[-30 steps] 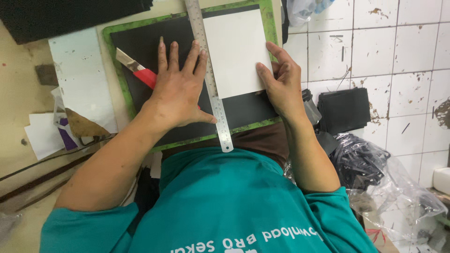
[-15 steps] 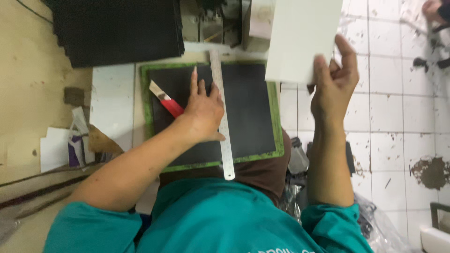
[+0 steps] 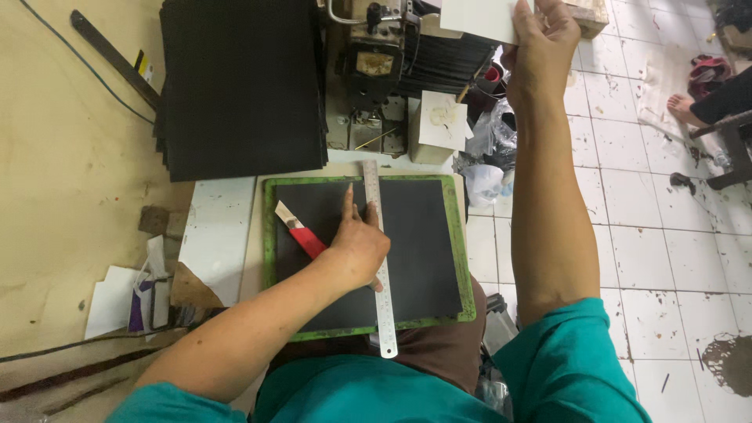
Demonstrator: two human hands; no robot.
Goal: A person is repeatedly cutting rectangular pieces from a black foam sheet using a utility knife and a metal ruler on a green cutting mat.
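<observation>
The mat (image 3: 368, 258) is black with a green border, crossed by a silver steel ruler (image 3: 378, 258), and the knife (image 3: 300, 233) on it is red with a pale blade end. The sheet (image 3: 478, 17) in the right hand (image 3: 540, 39) is white, the stack (image 3: 241, 86) above the mat black. The sleeves (image 3: 572, 368) are teal, the floor tiles (image 3: 650, 235) white with dark stains, and the board (image 3: 70, 157) at left is plain tan.

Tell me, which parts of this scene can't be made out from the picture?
- White sheet in the right hand: the head view's top edge cuts it off.
- Red-handled knife: the left hand covers its rear end.
- Steel ruler: markings too small.
- Machine behind the green cutting mat: cropped at top.
</observation>
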